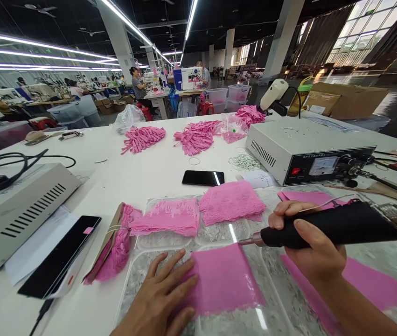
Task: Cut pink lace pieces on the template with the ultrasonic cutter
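My left hand (163, 298) lies flat with fingers spread, its fingertips on the left side of a smooth pink fabric piece (224, 280). My right hand (315, 242) is wrapped round a black-handled tool with a metal tip (292, 232), which resembles an ultrasonic hand welder. The tip meets the fabric's upper right corner, though I cannot tell whether it presses on it. Beneath the fabric is a clear plastic sheet with rounded panels (145, 268). Beyond my hands lie two pink lace stacks, the left one (170, 217) and the right one (231, 203). More pink fabric (373, 282) lies under my right forearm.
A grey control box (306, 144) with a dial stands at back right. A phone (203, 178), a dark tablet (61, 256) and another grey box (19, 210) lie around the work. Pink strip bundles (144, 138) are at the back. People sit at sewing machines (187, 78) beyond.
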`<state>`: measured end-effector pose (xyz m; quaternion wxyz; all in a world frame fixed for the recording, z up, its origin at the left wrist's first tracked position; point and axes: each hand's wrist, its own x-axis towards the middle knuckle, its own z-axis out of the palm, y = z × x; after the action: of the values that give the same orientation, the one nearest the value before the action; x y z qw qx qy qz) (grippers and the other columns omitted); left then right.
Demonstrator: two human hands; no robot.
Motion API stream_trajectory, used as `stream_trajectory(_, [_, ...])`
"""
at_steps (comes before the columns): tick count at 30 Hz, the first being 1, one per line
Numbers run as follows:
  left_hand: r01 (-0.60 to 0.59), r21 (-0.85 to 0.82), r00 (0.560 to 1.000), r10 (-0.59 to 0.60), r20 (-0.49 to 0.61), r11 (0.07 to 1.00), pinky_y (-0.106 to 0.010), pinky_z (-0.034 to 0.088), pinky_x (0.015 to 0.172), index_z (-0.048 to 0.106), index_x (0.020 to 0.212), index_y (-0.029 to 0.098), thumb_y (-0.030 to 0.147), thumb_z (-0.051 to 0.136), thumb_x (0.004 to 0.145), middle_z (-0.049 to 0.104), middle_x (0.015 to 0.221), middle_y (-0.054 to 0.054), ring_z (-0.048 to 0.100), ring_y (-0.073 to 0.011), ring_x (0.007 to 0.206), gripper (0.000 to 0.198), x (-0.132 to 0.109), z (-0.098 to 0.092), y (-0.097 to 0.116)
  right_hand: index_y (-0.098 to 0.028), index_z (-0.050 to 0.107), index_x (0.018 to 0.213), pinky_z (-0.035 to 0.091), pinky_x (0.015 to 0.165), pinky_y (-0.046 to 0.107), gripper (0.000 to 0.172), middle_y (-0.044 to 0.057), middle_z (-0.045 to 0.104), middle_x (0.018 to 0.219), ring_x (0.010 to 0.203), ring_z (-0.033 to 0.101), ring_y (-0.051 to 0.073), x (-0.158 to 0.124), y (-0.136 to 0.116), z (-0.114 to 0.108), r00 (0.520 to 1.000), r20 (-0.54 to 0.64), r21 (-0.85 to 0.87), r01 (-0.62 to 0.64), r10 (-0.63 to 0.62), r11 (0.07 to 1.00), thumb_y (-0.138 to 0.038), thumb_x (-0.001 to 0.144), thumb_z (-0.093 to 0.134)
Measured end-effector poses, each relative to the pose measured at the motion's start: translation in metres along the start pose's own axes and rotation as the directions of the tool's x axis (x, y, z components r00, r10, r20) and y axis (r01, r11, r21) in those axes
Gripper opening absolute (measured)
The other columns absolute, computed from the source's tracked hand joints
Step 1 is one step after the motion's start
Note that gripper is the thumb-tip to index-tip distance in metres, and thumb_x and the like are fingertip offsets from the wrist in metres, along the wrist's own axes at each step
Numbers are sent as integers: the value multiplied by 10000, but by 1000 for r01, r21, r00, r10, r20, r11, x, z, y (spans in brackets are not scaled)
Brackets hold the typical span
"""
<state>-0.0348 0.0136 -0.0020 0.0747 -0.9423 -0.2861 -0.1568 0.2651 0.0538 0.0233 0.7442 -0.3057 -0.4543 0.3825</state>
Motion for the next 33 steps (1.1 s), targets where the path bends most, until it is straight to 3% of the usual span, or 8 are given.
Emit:
stream_trajectory(13, [-51, 63, 998, 54, -33, 997, -407, 353, 1106, 629, 1232, 194, 315, 487, 968, 598, 1339, -38, 452, -254, 1337, 323, 3, -4, -4, -225, 677, 810, 504, 550, 323, 80, 28, 567, 779, 601, 545, 153, 2, -2, -5, 1000, -4, 14, -1, 1, 1000, -287, 762, 695])
stream_trajectory(15, [-60, 27, 995, 62, -73, 998, -393, 337, 1113, 641, 1198, 171, 248, 463, 973, 636, 1283, -61, 474, -239, 1319, 297, 6, -1, 1, -222, 679, 807, 505, 549, 317, 91, 27, 566, 789, 593, 543, 146, 0, -7, -9, 1000, -18, 23, -21, 21, 1000, -293, 754, 699])
stream_trajectory(19, [-58, -87, 964, 33, -263, 995, -342, 303, 1115, 670, 1075, 147, 190, 409, 997, 712, 1128, -55, 576, -179, 1198, 276, 24, 10, 26, -220, 685, 795, 504, 525, 312, 108, 30, 553, 775, 576, 531, 143, -4, -14, -14, 997, -26, 50, -72, 73, 996, -301, 731, 717])
stream_trajectory(26, [-65, -100, 989, 51, -140, 993, -358, 455, 895, 626, 1141, 128, 416, 385, 1017, 690, 1190, -60, 626, -207, 1100, 395, 70, 32, 68, -210, 673, 797, 499, 547, 290, 88, 29, 562, 784, 586, 546, 134, -8, -14, -18, 996, -19, 98, -83, 86, 992, -282, 752, 694])
stream_trajectory(33, [-84, -105, 991, 72, -111, 991, -366, 415, 949, 604, 1200, 143, 445, 379, 1017, 674, 1220, -72, 596, -213, 1155, 419, 68, 44, 69, -224, 666, 866, 482, 569, 291, 107, 22, 574, 797, 615, 550, 142, -9, -11, -19, 995, 55, 111, -87, 81, 990, -308, 804, 684])
